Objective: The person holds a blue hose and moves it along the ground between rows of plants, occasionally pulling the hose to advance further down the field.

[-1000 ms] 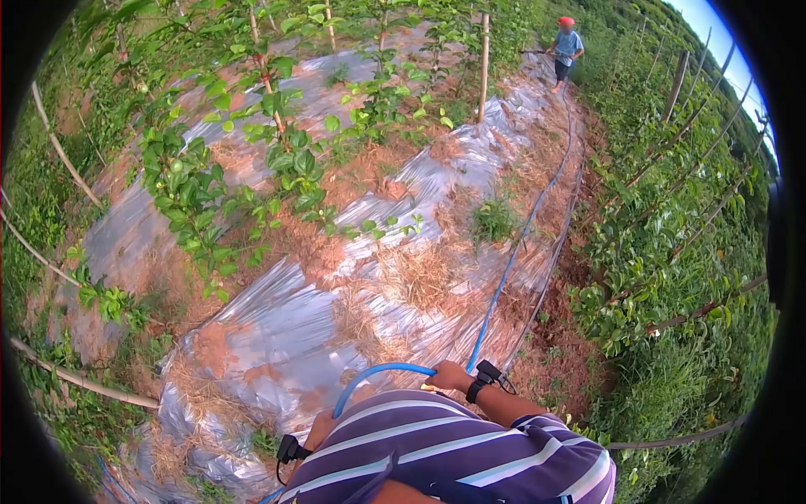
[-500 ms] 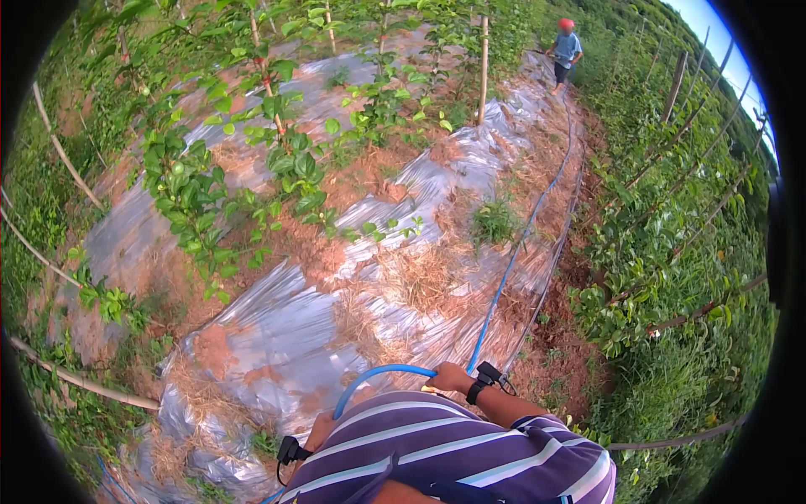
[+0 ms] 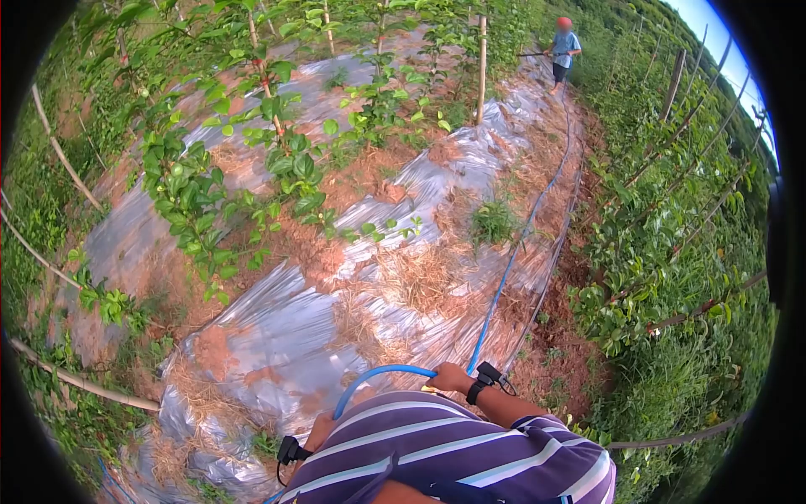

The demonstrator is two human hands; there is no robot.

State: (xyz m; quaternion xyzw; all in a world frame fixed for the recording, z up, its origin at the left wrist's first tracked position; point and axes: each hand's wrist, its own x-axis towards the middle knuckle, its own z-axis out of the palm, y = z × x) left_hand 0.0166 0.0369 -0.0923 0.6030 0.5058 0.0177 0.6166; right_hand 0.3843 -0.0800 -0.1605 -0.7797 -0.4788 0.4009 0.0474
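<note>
A blue hose arches in front of my striped shirt, between my two hands. My right hand is closed around it, with a wrist strap and small black device behind. From there the hose runs away up the row over the ground. My left hand is low at the shirt's left edge, where the other end of the arch meets it. The shirt hides most of its fingers, but it appears closed on the hose. Another stretch of blue hose shows below the left wrist.
Silvery plastic sheeting with dry straw and soil covers the ground ahead. Leafy plants tied to stakes stand left, dense greenery right. A dark pipe lies beside the hose. Up the row stands a person holding a long thin rod.
The distant person has shifted slightly, and a rod now points out to the left from their hands. My own hands and the hose between them look unchanged.
</note>
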